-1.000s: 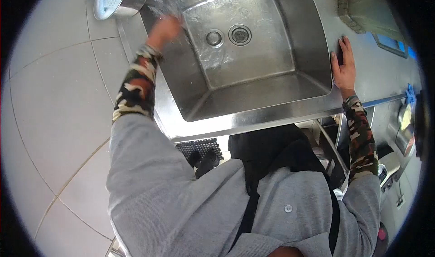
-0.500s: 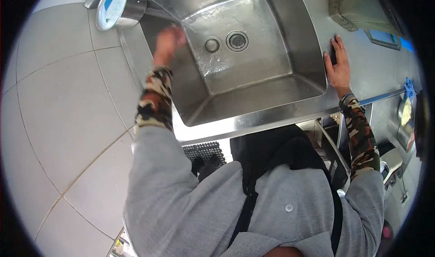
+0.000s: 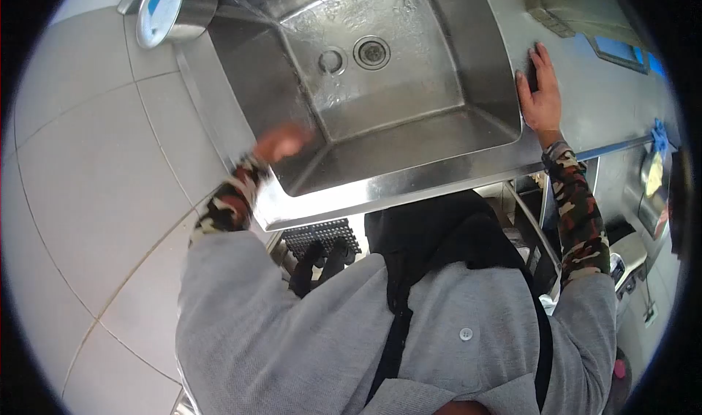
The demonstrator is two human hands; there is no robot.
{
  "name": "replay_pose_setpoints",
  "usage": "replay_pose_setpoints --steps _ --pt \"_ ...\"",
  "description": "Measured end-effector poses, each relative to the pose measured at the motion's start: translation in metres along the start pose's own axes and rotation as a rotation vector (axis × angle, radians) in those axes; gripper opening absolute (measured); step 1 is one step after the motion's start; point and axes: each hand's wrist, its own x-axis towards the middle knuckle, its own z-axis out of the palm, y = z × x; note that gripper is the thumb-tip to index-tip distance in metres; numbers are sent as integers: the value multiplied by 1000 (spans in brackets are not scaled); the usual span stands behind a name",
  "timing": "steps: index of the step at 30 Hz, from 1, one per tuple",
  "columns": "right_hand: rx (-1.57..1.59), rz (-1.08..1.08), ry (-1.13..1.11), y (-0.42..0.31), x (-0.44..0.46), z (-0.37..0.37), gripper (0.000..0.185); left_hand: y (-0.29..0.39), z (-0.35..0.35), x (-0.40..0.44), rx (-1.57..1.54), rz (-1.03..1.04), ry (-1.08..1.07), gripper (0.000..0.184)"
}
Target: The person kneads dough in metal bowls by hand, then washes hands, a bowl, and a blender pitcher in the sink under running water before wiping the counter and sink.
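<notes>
Over the near left part of a stainless steel sink is my left hand, smeared by motion, so its fingers do not show clearly. Nothing can be made out in it. My right hand rests on the steel counter along the sink's right rim, fingers stretched out and thumb apart, holding nothing. Water runs in a thin stream at the sink's far left and spreads over the wet bottom. A round drain and a smaller round fitting lie in the sink floor.
A metal container with something white and blue inside stands at the far left corner. Tiled wall runs along the left. A blue-edged box and a pale bulky object sit at the far right.
My left hand has swept from the far left side of the sink toward its near left corner. More water covers the sink bottom. My right hand stays on the counter.
</notes>
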Motion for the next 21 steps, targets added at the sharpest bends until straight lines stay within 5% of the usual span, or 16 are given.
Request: replay_pose_setpoints --steps 4,10,11,13,15,16,18,19,21 --pt "-3 2 0 -1 -3 1 46 63 110 22 -453 -481 -385 64" --pt "3 -3 -30 -6 -1 -2 47 169 134 140 -525 105 -357 63" --pt "-5 9 -51 -9 0 -3 48 170 125 139 -565 256 -197 54" --pt "-14 7 -58 -14 4 -4 48 102 121 198 -8 580 111 45" --pt "-41 19 -76 -15 6 -6 48 2 76 285 204 441 374 44" --pt "-5 34 -81 -17 9 -6 48 -27 43 308 392 223 758 44" --pt "72 63 -90 -22 10 -4 48 -19 -22 334 342 -8 953 63" --pt "57 75 -108 -22 9 -6 48 -13 -55 346 300 -121 1042 74" --pt "65 102 -137 -24 11 -3 49 23 -47 393 434 -135 856 84"
